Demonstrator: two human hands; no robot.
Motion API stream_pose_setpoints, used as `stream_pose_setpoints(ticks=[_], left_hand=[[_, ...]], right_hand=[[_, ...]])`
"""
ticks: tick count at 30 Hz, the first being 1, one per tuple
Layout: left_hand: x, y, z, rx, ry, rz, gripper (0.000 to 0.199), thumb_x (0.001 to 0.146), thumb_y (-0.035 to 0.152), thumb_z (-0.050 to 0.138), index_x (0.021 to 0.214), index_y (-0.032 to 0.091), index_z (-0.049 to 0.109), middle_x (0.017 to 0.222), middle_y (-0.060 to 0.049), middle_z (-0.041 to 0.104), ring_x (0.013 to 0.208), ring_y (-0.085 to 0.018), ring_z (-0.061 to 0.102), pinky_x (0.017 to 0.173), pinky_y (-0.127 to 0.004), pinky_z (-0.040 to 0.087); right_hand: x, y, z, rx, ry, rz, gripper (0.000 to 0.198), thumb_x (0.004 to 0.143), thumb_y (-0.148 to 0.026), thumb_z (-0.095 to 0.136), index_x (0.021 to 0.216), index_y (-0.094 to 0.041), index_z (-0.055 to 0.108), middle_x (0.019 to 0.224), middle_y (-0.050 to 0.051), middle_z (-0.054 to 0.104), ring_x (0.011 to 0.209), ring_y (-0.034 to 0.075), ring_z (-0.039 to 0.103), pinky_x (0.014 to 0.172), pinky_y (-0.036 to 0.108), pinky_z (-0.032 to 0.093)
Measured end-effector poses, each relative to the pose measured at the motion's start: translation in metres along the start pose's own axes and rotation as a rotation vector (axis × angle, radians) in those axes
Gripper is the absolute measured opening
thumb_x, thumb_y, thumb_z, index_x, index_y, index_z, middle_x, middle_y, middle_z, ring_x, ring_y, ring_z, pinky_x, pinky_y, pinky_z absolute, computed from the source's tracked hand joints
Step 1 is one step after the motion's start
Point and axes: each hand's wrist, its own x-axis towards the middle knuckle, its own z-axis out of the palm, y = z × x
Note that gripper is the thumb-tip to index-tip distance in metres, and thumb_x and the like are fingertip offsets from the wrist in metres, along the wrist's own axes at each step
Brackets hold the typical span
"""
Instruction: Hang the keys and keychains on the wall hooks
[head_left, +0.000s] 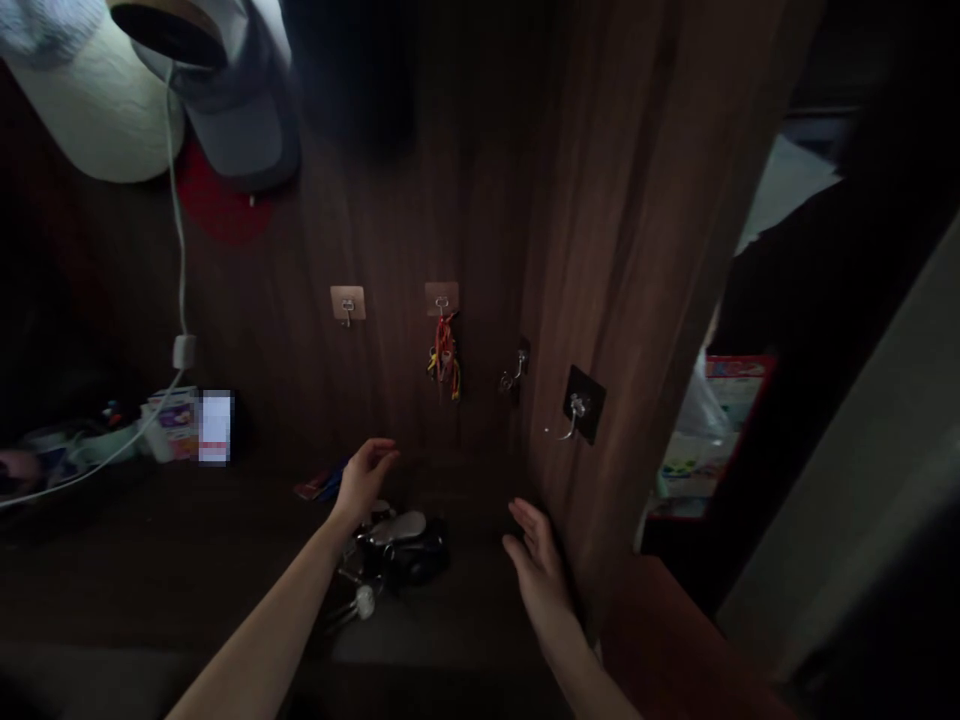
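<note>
My left hand [365, 482] is held over the back of a dark wooden shelf, fingers stretched to the right with a narrow gap to the thumb. Nothing shows in it. Just below it lies a cluster of keys and fobs [405, 528], partly covered by my wrist. A small white ball-like piece [365, 601] sits at the near end of the cluster. Beside the right side panel, my right hand [538, 560] is open, its fingers pointing forward. Behind my left hand, a blue and red item [324, 484] lies on the shelf, its kind unclear.
Colourful cords [445, 362] hang from a hook on the back wall, right of a bare adhesive hook [348, 304]. The side panel carries a black-backed hook [577, 408] and a smaller hook [517, 370]. Caps [244, 130] hang upper left; a white cable [180, 240] runs down.
</note>
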Motion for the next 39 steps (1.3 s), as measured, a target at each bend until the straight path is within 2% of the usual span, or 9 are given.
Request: stream_pose_setpoints(ticks=[4, 8, 12, 16, 19, 22, 25, 34, 39], left_hand=[[-0.024, -0.014, -0.041, 0.121, 0.137, -0.065, 0.024, 0.067, 0.036, 0.061, 0.086, 0.021, 0.062, 0.078, -0.002, 0.069, 0.076, -0.019, 0.063, 0.071, -0.028, 0.044], [-0.034, -0.021, -0.048, 0.237, 0.194, -0.092, 0.019, 0.069, 0.033, 0.059, 0.084, 0.023, 0.063, 0.078, -0.002, 0.069, 0.077, -0.021, 0.063, 0.073, -0.029, 0.044], [-0.026, -0.02, -0.036, 0.212, 0.134, 0.016, 0.019, 0.07, 0.032, 0.058, 0.087, 0.024, 0.063, 0.082, -0.002, 0.069, 0.08, -0.02, 0.063, 0.074, -0.028, 0.044], [-0.007, -0.017, -0.015, 0.301, -0.099, 0.123, 0.02, 0.071, 0.02, 0.055, 0.086, 0.024, 0.067, 0.087, -0.003, 0.069, 0.087, -0.021, 0.062, 0.081, -0.03, 0.044], [0.005, -0.022, 0.005, 0.425, -0.264, 0.195, 0.025, 0.069, 0.016, 0.056, 0.089, 0.024, 0.069, 0.1, -0.006, 0.068, 0.099, -0.024, 0.059, 0.091, -0.034, 0.041], [0.01, -0.03, 0.023, 0.579, -0.326, 0.165, 0.03, 0.072, 0.018, 0.055, 0.099, 0.024, 0.067, 0.12, -0.008, 0.059, 0.114, -0.028, 0.049, 0.097, -0.04, 0.036], [0.009, -0.037, 0.033, 0.646, -0.341, 0.12, 0.033, 0.073, 0.019, 0.055, 0.104, 0.024, 0.065, 0.126, -0.009, 0.055, 0.12, -0.031, 0.043, 0.099, -0.047, 0.03], [0.004, -0.041, 0.026, 0.313, -0.239, 0.171, 0.033, 0.067, 0.017, 0.059, 0.099, 0.021, 0.066, 0.11, -0.008, 0.064, 0.107, -0.024, 0.055, 0.096, -0.037, 0.039], [0.002, -0.032, 0.017, 0.193, -0.127, 0.043, 0.027, 0.068, 0.024, 0.059, 0.093, 0.019, 0.067, 0.099, -0.006, 0.068, 0.094, -0.022, 0.06, 0.087, -0.034, 0.044]], right_hand=[[0.0, -0.004, 0.004, -0.012, -0.003, 0.023, 0.038, 0.062, -0.032, 0.063, 0.1, -0.023, 0.057, 0.114, 0.008, 0.059, 0.113, 0.025, 0.05, 0.099, 0.042, 0.033], [-0.002, -0.011, 0.006, -0.021, -0.015, 0.038, 0.038, 0.064, -0.031, 0.064, 0.1, -0.024, 0.058, 0.114, 0.007, 0.059, 0.113, 0.024, 0.05, 0.099, 0.042, 0.033], [0.0, -0.015, 0.008, -0.068, -0.02, 0.065, 0.034, 0.065, -0.03, 0.063, 0.099, -0.024, 0.059, 0.114, 0.005, 0.06, 0.113, 0.024, 0.05, 0.099, 0.042, 0.033], [0.002, -0.012, 0.009, -0.074, -0.017, 0.054, 0.033, 0.064, -0.031, 0.063, 0.096, -0.024, 0.06, 0.11, 0.005, 0.062, 0.111, 0.024, 0.051, 0.098, 0.042, 0.034], [0.003, -0.01, 0.009, -0.063, -0.005, 0.054, 0.033, 0.064, -0.031, 0.062, 0.097, -0.024, 0.059, 0.107, 0.005, 0.063, 0.109, 0.024, 0.052, 0.097, 0.041, 0.035], [0.003, -0.011, 0.01, -0.068, 0.009, 0.06, 0.033, 0.064, -0.031, 0.061, 0.096, -0.023, 0.059, 0.107, 0.006, 0.063, 0.108, 0.024, 0.053, 0.095, 0.041, 0.036], [0.003, -0.012, 0.01, -0.075, 0.015, 0.06, 0.032, 0.064, -0.031, 0.061, 0.095, -0.023, 0.06, 0.106, 0.006, 0.063, 0.107, 0.024, 0.053, 0.095, 0.04, 0.037], [0.002, -0.013, 0.009, -0.045, 0.012, 0.086, 0.034, 0.063, -0.031, 0.061, 0.095, -0.023, 0.06, 0.103, 0.006, 0.064, 0.105, 0.024, 0.055, 0.092, 0.038, 0.039], [0.0, -0.016, 0.008, -0.051, -0.01, 0.089, 0.036, 0.061, -0.032, 0.061, 0.096, -0.022, 0.059, 0.103, 0.007, 0.064, 0.106, 0.024, 0.055, 0.094, 0.039, 0.038]])
